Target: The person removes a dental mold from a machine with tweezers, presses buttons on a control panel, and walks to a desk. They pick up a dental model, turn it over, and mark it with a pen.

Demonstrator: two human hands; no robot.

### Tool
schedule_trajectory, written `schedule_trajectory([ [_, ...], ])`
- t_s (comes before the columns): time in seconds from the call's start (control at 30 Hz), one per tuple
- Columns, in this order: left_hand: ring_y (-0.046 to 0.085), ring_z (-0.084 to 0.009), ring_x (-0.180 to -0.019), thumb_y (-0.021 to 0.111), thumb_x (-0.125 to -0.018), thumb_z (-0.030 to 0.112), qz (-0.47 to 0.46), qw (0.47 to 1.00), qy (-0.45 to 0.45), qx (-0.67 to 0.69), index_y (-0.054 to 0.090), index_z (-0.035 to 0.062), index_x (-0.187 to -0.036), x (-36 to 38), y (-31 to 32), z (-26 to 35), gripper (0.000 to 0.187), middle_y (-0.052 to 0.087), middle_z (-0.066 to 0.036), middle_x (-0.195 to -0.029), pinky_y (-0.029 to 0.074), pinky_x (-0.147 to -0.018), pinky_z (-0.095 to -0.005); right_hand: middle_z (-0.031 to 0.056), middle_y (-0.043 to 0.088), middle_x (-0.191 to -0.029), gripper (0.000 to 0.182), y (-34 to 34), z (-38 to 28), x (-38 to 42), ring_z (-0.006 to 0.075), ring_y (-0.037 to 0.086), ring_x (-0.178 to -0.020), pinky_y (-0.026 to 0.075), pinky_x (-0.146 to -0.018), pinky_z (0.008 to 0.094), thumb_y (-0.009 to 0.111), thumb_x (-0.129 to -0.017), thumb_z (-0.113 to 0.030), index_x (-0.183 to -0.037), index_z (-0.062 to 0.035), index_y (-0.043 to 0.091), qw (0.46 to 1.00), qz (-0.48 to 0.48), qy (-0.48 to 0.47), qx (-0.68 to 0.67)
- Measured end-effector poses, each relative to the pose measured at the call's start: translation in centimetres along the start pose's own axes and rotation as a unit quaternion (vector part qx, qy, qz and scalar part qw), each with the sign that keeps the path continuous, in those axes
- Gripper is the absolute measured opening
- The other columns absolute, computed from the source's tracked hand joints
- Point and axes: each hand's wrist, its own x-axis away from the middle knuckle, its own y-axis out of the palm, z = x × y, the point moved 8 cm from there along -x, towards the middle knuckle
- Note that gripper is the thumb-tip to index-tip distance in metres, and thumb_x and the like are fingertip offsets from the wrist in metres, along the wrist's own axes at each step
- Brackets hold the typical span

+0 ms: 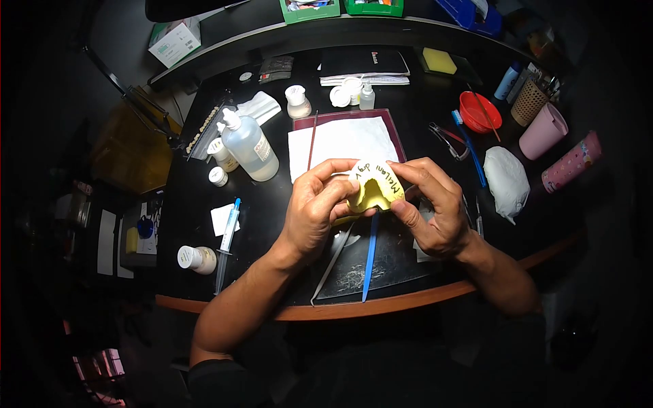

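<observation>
Works over a wide black bench (pixel 333 312). Has the left grip (pixel 356 178) and the right grip (pixel 396 187) both closed on a yellow dental cast (pixel 388 178), held up between them with the lettered face toward the eyes. Calls for even, light pressure at the rims, thumbs clear of the arch, wrists low and steady; best to tilt slowly, so light reaches the hollow without either grip slipping. Beyond the left grip, shows green bins (pixel 311 11) (pixel 374 8) at the far edge, with small packets inside. Nearer, left of that grip, includes a large squeeze bottle (pixel 256 148) of clear liquid. Far right of the right grip, includes a pink cup (pixel 543 133), contents not readable, a woven holder (pixel 529 104) full of slim tools, and a red bowl (pixel 476 121) with a thin handle across it. Near the left forearm, includes a white-capped jar (pixel 197 259) of pale material; straight beyond both grips, a small dropper bottle (pixel 367 97), contents too small to tell.
</observation>
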Motion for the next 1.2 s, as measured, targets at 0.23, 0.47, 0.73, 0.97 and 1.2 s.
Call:
schedule_trajectory([
  [0.23,0.075,-0.0158,-0.095,0.063,-0.108,0.026,-0.014,0.999,-0.044,0.025,0.064,-0.0084,-0.125,-0.2,-0.1,-1.0,0.038,0.073,-0.016,-0.111,0.069,-0.079,-0.0319,0.0227,0.07,-0.111,0.056,0.1,0.3,0.2,0.0276,0.072,-0.097,0.058,-0.083,0.0355,0.08,-0.096,-0.021,-0.141,0.0083,0.061,1.0,0.008,-0.01,-0.024],
  [0.47,0.076,-0.0171,-0.093,0.062,-0.108,0.028,-0.031,0.998,-0.058,0.026,0.064,-0.0089,-0.121,-0.1,-0.2,-1.0,0.04,0.074,-0.018,-0.111,0.069,-0.075,-0.0306,0.0208,0.07,-0.11,0.072,0.4,0.0,0.1,0.0272,0.073,-0.094,0.061,-0.084,0.0353,0.086,-0.091,-0.025,-0.149,0.0053,0.054,0.999,-0.01,-0.03,-0.03],
  [0.73,0.078,-0.0257,-0.078,0.049,-0.111,0.04,-0.073,0.991,-0.112,-0.031,0.053,-0.0087,-0.144,0.1,0.7,-1.6,0.059,0.073,-0.023,-0.112,0.068,-0.068,-0.0311,0.0196,0.074,-0.12,0.071,0.4,0.9,0.7,0.0237,0.076,-0.107,0.061,-0.088,0.0326,0.088,-0.09,-0.033,-0.14,0.007,0.059,0.999,-0.037,-0.014,0.003],
  [0.97,0.078,-0.0272,-0.075,0.044,-0.113,0.038,-0.101,0.99,-0.082,-0.051,0.049,-0.0069,-0.15,-0.1,0.9,-1.3,0.058,0.072,-0.024,-0.112,0.068,-0.065,-0.0303,0.0189,0.074,-0.122,0.069,0.4,0.5,0.5,0.0245,0.077,-0.106,0.061,-0.088,0.0329,0.086,-0.092,-0.035,-0.139,0.0069,0.06,0.999,-0.022,-0.042,0.013],
  [1.2,0.078,-0.0271,-0.075,0.045,-0.112,0.038,-0.104,0.989,-0.084,-0.059,0.049,-0.0073,-0.15,0.0,0.9,-1.3,0.059,0.072,-0.023,-0.114,0.068,-0.065,-0.03,0.0184,0.074,-0.122,0.069,0.4,0.4,0.6,0.0242,0.077,-0.105,0.061,-0.087,0.0328,0.085,-0.093,-0.037,-0.14,0.0067,0.059,0.999,-0.027,-0.036,0.02],
])
